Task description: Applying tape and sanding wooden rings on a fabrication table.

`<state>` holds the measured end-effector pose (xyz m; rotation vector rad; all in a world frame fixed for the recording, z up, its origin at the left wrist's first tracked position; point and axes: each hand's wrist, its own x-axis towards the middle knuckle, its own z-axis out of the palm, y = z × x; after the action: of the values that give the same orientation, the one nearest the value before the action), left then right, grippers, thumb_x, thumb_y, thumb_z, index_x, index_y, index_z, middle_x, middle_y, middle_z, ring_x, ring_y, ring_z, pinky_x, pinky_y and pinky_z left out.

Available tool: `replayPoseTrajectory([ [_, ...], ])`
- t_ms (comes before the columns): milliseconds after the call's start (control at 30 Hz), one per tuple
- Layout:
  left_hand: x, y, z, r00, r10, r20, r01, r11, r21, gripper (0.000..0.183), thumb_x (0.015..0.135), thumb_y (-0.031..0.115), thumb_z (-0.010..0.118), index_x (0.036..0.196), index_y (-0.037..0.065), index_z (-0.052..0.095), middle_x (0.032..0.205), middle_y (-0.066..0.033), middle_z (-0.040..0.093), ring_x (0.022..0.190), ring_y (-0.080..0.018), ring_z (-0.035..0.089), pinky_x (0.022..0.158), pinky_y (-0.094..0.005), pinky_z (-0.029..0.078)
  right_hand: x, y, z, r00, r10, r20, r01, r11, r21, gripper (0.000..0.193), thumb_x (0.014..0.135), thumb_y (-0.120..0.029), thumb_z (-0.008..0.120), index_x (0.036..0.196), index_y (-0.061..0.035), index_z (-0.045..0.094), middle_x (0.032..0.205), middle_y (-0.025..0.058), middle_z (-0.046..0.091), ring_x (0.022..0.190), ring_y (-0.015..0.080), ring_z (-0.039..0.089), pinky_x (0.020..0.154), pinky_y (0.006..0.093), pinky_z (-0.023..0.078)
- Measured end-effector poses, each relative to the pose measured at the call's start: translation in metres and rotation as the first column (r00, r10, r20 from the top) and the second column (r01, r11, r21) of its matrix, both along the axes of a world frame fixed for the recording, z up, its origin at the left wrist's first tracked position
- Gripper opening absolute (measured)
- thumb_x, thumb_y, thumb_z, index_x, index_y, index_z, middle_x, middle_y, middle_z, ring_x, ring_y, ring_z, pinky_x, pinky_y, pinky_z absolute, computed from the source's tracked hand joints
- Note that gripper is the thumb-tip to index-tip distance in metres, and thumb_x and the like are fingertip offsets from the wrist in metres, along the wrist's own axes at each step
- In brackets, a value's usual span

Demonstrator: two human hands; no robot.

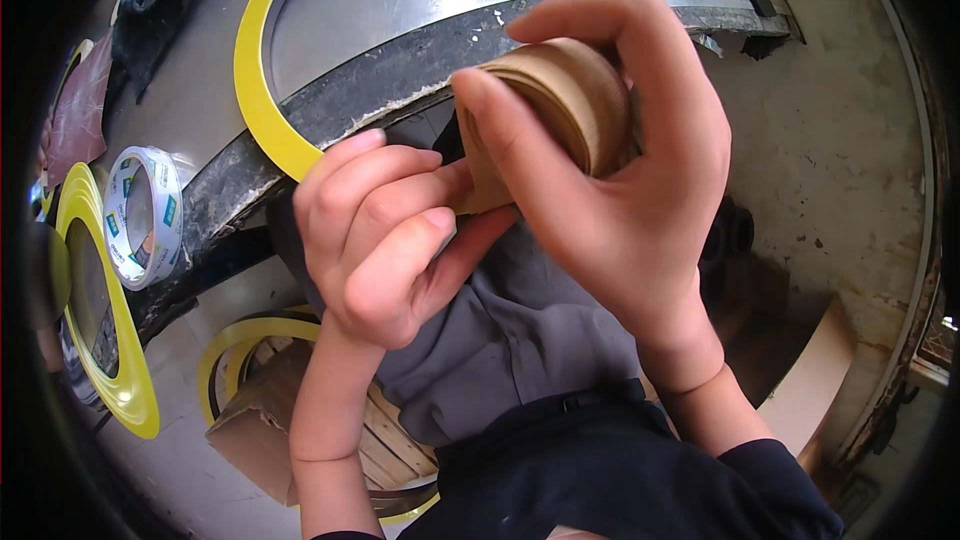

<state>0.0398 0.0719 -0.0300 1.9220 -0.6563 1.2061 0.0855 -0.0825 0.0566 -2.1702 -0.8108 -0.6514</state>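
In the head view, two hands work together on one brown roll, held up in front of the near edge of the worktop [205, 70] and above the person's lap. The right hand [640, 150] has its grip closed around the brown roll [578, 90], the thumb along one flat end and the fingers curving over the far side. The left hand [375, 235] is folded inward, its grip pinching the one loose strip [487, 192] that hangs from the roll, between finger and thumb.

The roll is a plain tan-brown, wound in many thin layers whose edges show as fine curved lines at its end. Its outer face is smooth with a soft sheen, and it is held tilted. The strip is the same brown and looks flat, with a straight lower edge.

One large yellow ring [252, 70] lies across the worktop, its lower part reaching the left hand. At the left are more yellow rings [135, 395], layered too closely to count. One white-sided tape roll [171, 220] stands just beside them. One dark cloth [155, 10] lies farther back. Two cardboard boxes show lower down, one at left [258, 430] and one at right [815, 370].
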Motion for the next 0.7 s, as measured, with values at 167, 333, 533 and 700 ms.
replayPoseTrajectory([
  [167,-0.013,0.004,0.009,0.983,0.102,-0.153,-0.085,0.990,0.111,0.049,0.079,0.016,0.085,0.105,0.010,0.044,0.101,-0.0059,0.075,0.093,-0.0244,0.066,0.091,-0.0442,0.050,-0.018,-0.008,0.019,0.997,0.037,0.060,-0.039,0.999,0.024,0.039,0.072,0.000,0.084,0.104,-0.0014,0.062,0.090,0.0103,0.064,0.074,0.0137,0.059,0.065,0.0247,0.047],
  [333,-0.012,0.003,0.008,0.984,0.127,-0.127,-0.113,0.987,0.112,0.045,0.082,0.015,0.083,0.104,0.010,0.044,0.102,-0.0056,0.075,0.092,-0.0229,0.067,0.089,-0.0416,0.052,-0.031,-0.020,0.036,0.974,0.225,0.024,-0.222,0.970,-0.095,0.062,0.065,-0.003,0.088,0.118,-0.0055,0.055,0.089,0.0134,0.060,0.068,0.0170,0.054,0.057,0.0254,0.043],
  [533,-0.012,0.015,0.014,0.980,-0.003,-0.200,0.038,0.984,0.171,0.042,0.078,0.011,0.085,0.101,0.010,0.049,0.104,-0.0066,0.074,0.091,-0.0234,0.068,0.089,-0.0408,0.053,-0.013,-0.005,0.013,0.980,0.118,0.162,-0.119,0.993,-0.006,0.041,0.071,0.000,0.085,0.106,0.0002,0.062,0.088,0.0127,0.063,0.072,0.0153,0.060,0.060,0.0258,0.046],
  [700,-0.005,0.012,0.002,0.996,0.000,-0.085,0.010,0.993,0.121,0.043,0.074,0.008,0.085,0.099,0.008,0.050,0.100,-0.0091,0.073,0.092,-0.0254,0.068,0.084,-0.0427,0.055,0.005,0.001,-0.005,0.994,0.077,0.083,-0.078,0.997,0.017,0.027,0.077,0.003,0.079,0.098,0.0008,0.063,0.086,0.0067,0.066,0.073,0.0104,0.062,0.063,0.0248,0.049],
])
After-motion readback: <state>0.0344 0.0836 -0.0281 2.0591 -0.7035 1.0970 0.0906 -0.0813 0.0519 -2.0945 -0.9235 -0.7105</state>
